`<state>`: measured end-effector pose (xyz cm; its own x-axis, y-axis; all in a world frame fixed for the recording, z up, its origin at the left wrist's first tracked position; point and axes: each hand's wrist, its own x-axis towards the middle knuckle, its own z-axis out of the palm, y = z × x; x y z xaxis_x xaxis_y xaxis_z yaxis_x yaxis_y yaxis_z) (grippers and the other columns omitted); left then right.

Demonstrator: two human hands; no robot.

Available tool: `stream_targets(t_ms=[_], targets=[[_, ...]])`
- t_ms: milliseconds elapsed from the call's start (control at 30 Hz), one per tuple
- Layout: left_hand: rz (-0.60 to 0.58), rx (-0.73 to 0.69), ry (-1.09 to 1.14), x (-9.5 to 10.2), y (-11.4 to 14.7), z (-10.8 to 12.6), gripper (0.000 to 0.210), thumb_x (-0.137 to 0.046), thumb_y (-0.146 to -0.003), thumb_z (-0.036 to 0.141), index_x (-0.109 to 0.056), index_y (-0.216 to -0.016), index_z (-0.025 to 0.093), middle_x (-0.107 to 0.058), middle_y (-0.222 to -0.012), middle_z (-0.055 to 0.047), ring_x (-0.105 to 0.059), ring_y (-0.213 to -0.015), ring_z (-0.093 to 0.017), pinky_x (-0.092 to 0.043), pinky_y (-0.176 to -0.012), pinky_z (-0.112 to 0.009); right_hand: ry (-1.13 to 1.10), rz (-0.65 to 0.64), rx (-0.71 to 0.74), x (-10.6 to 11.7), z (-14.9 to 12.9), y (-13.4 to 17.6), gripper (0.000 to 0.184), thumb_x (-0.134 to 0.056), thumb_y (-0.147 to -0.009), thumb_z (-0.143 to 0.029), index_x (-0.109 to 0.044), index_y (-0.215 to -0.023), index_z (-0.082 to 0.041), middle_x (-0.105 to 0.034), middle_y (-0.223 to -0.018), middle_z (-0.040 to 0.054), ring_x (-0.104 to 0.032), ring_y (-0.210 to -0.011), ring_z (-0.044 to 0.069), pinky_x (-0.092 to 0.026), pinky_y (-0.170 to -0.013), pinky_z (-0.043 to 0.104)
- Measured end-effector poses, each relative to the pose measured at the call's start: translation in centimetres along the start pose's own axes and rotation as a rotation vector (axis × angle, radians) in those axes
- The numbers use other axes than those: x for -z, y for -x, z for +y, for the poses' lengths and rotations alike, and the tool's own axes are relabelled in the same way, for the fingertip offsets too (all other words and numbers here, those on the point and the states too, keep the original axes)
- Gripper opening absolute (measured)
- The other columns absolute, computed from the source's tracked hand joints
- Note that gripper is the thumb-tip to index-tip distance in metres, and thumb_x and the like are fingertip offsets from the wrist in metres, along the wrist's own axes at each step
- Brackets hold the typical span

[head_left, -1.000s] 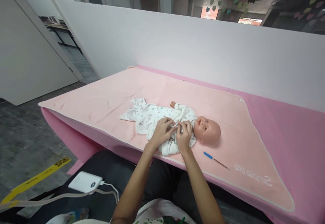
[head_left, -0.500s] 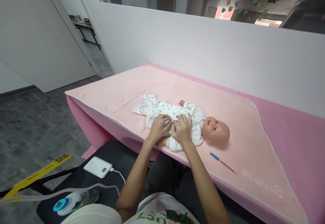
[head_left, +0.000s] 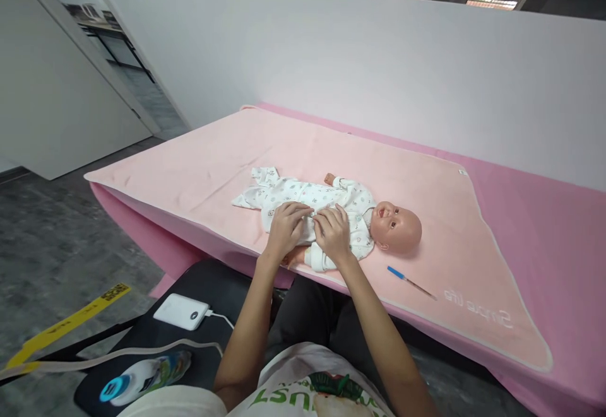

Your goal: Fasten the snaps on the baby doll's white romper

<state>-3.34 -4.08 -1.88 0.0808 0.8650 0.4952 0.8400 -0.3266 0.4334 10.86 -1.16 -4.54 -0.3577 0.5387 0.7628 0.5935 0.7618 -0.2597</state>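
A baby doll lies on its back, head to the right, in a white patterned romper. My left hand rests over the doll's middle, with its fingers bent and pinched on the romper's front. Close beside it, my right hand has its fingertips curled together on the same strip of cloth. Between the fingertips, the small bit of fabric is mostly hidden. The doll's near arm, its sleeve turned up, lies under my wrists, and its far hand shows beyond the romper.
A pink blanket covers the table. A thin blue-handled stick lies right of my right forearm. On the black chair at lower left are a white power bank with a cable and a bottle. A white wall rises behind.
The camera view has tilted downward and shifted, so everything sits a little higher and further left. Both hands stay at the romper's front, their fingers slightly more curled.
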Motion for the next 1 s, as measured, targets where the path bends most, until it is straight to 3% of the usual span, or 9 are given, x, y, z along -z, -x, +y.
stream_targets(t_ms=[300, 500, 733, 833, 1000], targets=[[-0.099, 0.003, -0.071, -0.3, -0.2, 0.9, 0.024, -0.047, -0.082, 0.028, -0.065, -0.096, 0.021, -0.062, -0.096, -0.006, -0.052, -0.093, -0.021, -0.039, -0.087, -0.038, -0.023, 0.029, -0.115, -0.3, 0.1, 0.3, 0.02, -0.042, -0.084, -0.014, -0.06, -0.091, -0.02, -0.065, -0.081, 0.0026, -0.057, -0.083, 0.016, -0.036, -0.099, 0.039], [-0.113, -0.019, -0.087, -0.8, -0.1, 0.8, 0.021, -0.049, -0.08, 0.021, -0.064, -0.094, 0.021, -0.064, -0.092, -0.005, -0.053, -0.091, -0.021, -0.04, -0.085, -0.037, -0.062, 0.035, -0.132, -0.4, 0.5, 0.2, 0.021, -0.043, -0.083, -0.012, -0.062, -0.089, -0.021, -0.067, -0.08, 0.0012, -0.058, -0.081, 0.016, -0.037, -0.097, 0.038], [-0.048, 0.114, 0.263, -1.7, -0.2, -0.6, 0.023, -0.053, -0.075, 0.019, -0.063, -0.095, 0.02, -0.068, -0.091, -0.003, -0.06, -0.089, -0.018, -0.044, -0.087, -0.034, -0.044, 0.075, -0.124, -0.8, 0.9, 0.2, 0.018, -0.046, -0.086, -0.018, -0.063, -0.086, -0.022, -0.068, -0.077, 0.0007, -0.058, -0.079, 0.016, -0.038, -0.094, 0.038], [-0.092, 0.126, 0.438, -1.6, -0.4, -1.2, 0.026, -0.05, -0.073, 0.014, -0.063, -0.096, 0.018, -0.069, -0.089, -0.003, -0.062, -0.086, -0.016, -0.048, -0.083, -0.03, -0.041, 0.093, -0.125, -0.9, 1.0, 0.2, 0.018, -0.046, -0.087, -0.019, -0.063, -0.084, -0.022, -0.067, -0.074, 0.0005, -0.058, -0.076, 0.016, -0.039, -0.093, 0.037], [-0.161, 0.139, 0.525, -1.1, -0.7, -1.4, 0.025, -0.05, -0.072, 0.012, -0.064, -0.092, 0.016, -0.069, -0.092, -0.003, -0.063, -0.086, -0.016, -0.05, -0.079, -0.027, -0.069, 0.143, -0.124, -0.7, 0.9, 0.2, 0.015, -0.047, -0.083, -0.017, -0.062, -0.081, -0.021, -0.066, -0.074, 0.0008, -0.057, -0.076, 0.016, -0.038, -0.093, 0.036]])
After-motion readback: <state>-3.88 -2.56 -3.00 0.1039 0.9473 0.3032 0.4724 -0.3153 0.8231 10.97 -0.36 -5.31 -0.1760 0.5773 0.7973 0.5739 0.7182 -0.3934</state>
